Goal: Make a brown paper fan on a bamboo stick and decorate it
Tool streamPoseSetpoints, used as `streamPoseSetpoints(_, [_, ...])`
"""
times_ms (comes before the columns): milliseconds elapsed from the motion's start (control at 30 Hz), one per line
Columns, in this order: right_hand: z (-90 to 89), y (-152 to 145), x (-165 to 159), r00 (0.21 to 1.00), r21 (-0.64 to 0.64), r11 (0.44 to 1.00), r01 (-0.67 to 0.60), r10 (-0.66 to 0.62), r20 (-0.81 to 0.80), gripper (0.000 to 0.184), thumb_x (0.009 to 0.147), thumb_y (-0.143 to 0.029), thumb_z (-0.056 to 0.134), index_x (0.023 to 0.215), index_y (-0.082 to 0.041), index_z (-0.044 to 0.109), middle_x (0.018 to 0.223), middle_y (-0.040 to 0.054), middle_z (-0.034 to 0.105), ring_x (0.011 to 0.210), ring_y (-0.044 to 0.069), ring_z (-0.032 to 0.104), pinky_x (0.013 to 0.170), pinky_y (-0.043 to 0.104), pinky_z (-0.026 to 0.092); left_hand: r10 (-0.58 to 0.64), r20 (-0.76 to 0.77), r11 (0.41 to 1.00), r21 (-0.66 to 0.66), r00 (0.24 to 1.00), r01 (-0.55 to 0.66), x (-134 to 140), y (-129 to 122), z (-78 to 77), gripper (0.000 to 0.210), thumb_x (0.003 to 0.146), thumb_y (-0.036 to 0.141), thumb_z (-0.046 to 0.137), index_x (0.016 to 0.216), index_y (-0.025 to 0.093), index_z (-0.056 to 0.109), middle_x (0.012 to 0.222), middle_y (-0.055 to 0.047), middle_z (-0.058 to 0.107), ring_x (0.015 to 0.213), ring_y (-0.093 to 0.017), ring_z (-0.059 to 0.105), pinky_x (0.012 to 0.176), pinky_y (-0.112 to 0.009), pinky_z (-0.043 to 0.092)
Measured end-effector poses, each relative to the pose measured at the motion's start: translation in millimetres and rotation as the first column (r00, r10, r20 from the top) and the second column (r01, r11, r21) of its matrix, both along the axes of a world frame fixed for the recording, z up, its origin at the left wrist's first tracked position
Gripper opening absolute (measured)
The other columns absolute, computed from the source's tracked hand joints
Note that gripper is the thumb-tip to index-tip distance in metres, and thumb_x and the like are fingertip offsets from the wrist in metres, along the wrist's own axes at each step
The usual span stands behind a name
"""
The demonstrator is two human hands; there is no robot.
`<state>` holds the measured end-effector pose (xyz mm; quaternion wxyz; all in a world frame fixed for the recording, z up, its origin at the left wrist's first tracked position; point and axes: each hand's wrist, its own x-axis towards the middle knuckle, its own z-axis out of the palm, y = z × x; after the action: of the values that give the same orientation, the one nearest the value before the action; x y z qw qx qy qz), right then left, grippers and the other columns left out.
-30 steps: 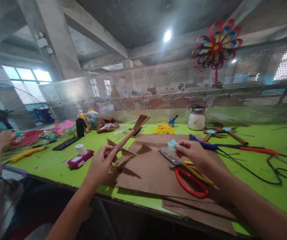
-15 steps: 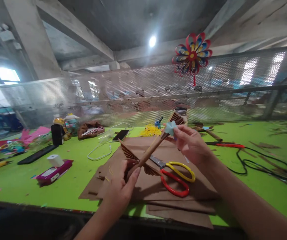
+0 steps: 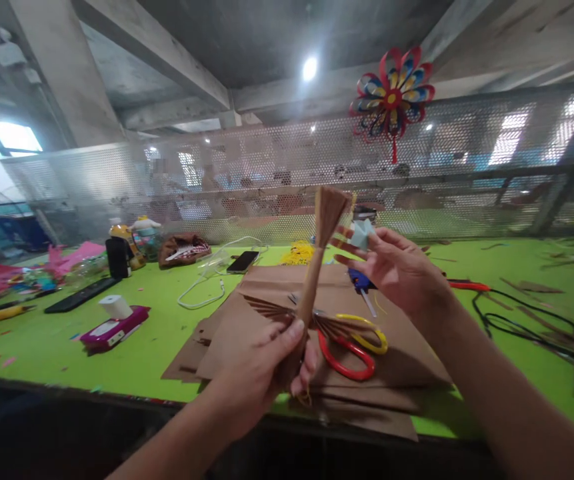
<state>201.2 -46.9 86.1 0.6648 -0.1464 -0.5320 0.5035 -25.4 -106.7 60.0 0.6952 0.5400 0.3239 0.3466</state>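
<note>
The left hand, low centre, is now gripping the stick tilted upright, no longer slanted. The right hand is pinching the blue piece beside the fan, over the scissors.

The left hand hides the brown paper stick's lower end; scissors lie partly behind it.
</note>
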Motion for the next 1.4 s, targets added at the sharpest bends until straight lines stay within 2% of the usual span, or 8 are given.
streamPoseSetpoints(200, [-14.1, 10.5, -4.7, 0.998, -0.139, 0.99, -0.006, 0.015, 0.066, 0.005, 0.077, -0.027, 0.067, 0.079, -0.022, 0.067, 0.104, 0.0052, 0.067, 0.088, 0.016, 0.062, 0.07, 0.029, 0.05, 0.181, 0.281, 0.965, 0.134, 0.943, -0.225, 0.5, 38.1, 19.7, 0.028, 0.087, 0.032, 0.053, 0.073, 0.009, 0.061, 0.068, -0.005, 0.059, 0.058, -0.009, 0.053, 0.053, -0.019, 0.041])
streamPoseSetpoints(400, [-32.2, 0.6, -38.0, 0.934, -0.185, 0.948, -0.259, 0.294, 0.201, 0.011, 0.074, -0.027, 0.071, 0.073, -0.018, 0.066, 0.091, 0.0043, 0.066, 0.076, 0.012, 0.059, 0.066, 0.025, 0.049, 0.196, 0.414, 0.955, 0.125, 0.889, -0.269, 7.8, 53.7, 36.3, 0.023, 0.084, 0.028, 0.058, 0.078, 0.006, 0.064, 0.073, -0.01, 0.066, 0.059, -0.01, 0.059, 0.058, -0.021, 0.048])
streamPoseSetpoints(500, [-38.5, -8.8, -53.8, 0.889, -0.234, 0.91, -0.342, 0.394, 0.232, 0.014, 0.073, -0.03, 0.072, 0.074, -0.017, 0.065, 0.076, 0.0015, 0.063, 0.067, 0.011, 0.057, 0.06, 0.024, 0.048, 0.219, 0.368, 0.951, 0.127, 0.904, -0.282, 10.4, 58.0, 33.8, 0.027, 0.085, 0.032, 0.056, 0.082, 0.006, 0.066, 0.077, -0.012, 0.068, 0.059, -0.012, 0.061, 0.058, -0.023, 0.05])
streamPoseSetpoints(633, [-45.3, -15.7, -63.5, 0.845, -0.319, 0.888, -0.333, 0.431, 0.317, 0.02, 0.076, -0.036, 0.068, 0.08, -0.016, 0.065, 0.073, 0.0032, 0.065, 0.06, 0.011, 0.058, 0.055, 0.024, 0.046, 0.268, 0.374, 0.925, 0.159, 0.888, -0.346, 13.0, 67.6, 20.9, 0.024, 0.085, 0.031, 0.055, 0.084, 0.011, 0.067, 0.079, -0.011, 0.069, 0.071, -0.017, 0.064, 0.06, -0.026, 0.05])
streamPoseSetpoints(733, [-47.2, -18.2, -66.5, 0.842, -0.333, 0.895, -0.298, 0.41, 0.349, 0.023, 0.076, -0.038, 0.067, 0.079, -0.015, 0.064, 0.065, 0.0015, 0.062, 0.053, 0.009, 0.055, 0.051, 0.022, 0.043, 0.287, 0.392, 0.916, 0.155, 0.874, -0.371, 14.7, 73.6, 13.6, 0.021, 0.086, 0.03, 0.054, 0.083, 0.013, 0.067, 0.079, -0.011, 0.069, 0.074, -0.019, 0.065, 0.06, -0.026, 0.05])
streamPoseSetpoints(933, [-54.5, -18.8, -76.2, 0.853, -0.341, 0.929, -0.141, 0.289, 0.435, 0.029, 0.076, -0.042, 0.068, 0.074, -0.014, 0.062, 0.056, -0.0029, 0.056, 0.04, 0.003, 0.037, 0.039, 0.018, 0.024, 0.263, 0.353, 0.945, 0.094, 0.898, -0.314, 15.8, 75.7, 11.9, 0.031, 0.09, 0.032, 0.048, 0.079, 0.008, 0.065, 0.076, -0.012, 0.068, 0.057, -0.012, 0.06, 0.056, -0.024, 0.048])
streamPoseSetpoints(1167, [-74.6, -14.4, -83.9, 0.904, -0.359, 0.917, -0.175, 0.295, 0.31, 0.027, 0.076, -0.04, 0.069, 0.077, -0.014, 0.063, 0.063, -0.0001, 0.061, 0.045, 0.004, 0.04, 0.044, 0.019, 0.024, 0.298, 0.402, 0.941, 0.028, 0.866, -0.337, 15.9, 80.4, 8.1, 0.028, 0.091, 0.026, 0.047, 0.081, 0.006, 0.064, 0.076, -0.011, 0.068, 0.056, -0.01, 0.059, 0.056, -0.021, 0.048])
streamPoseSetpoints(1400, [-73.3, -17.1, -86.9, 0.909, -0.365, 0.914, -0.178, 0.295, 0.296, 0.028, 0.075, -0.039, 0.07, 0.075, -0.013, 0.062, 0.06, 0.0008, 0.062, 0.045, 0.004, 0.04, 0.044, 0.019, 0.024, 0.306, 0.449, 0.937, 0.017, 0.84, -0.35, 17.8, 87.0, 8.2, 0.025, 0.092, 0.018, 0.043, 0.081, 0.006, 0.062, 0.083, -0.015, 0.068, 0.072, -0.015, 0.065, 0.063, -0.023, 0.051])
